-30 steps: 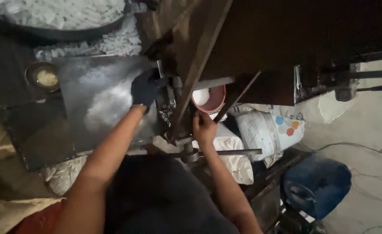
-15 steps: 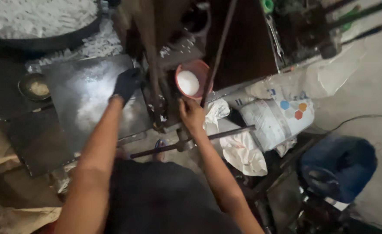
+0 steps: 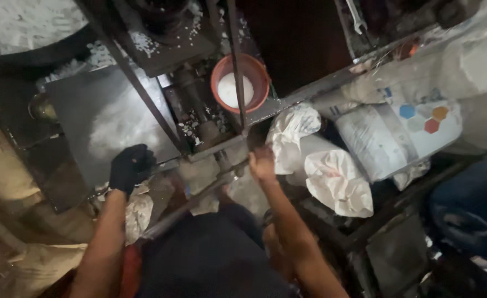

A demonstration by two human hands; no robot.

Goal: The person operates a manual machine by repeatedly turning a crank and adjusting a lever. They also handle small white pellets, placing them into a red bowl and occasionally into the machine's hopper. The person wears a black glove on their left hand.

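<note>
Metal lever bar point(image 3: 199, 196) gripped by closed right hand point(image 3: 262, 164) fingers.

Right hand point(image 3: 262, 164) grip blurred; sack point(image 3: 398, 135) partly behind frame.

A dark metal plate point(image 3: 111, 118) at the left carries a dusting of white powder point(image 3: 123, 128). To its right, an orange bowl point(image 3: 240, 83) of white material rests on the machine's steel frame point(image 3: 287, 102), with white granules point(image 3: 191, 128) scattered near.
</note>
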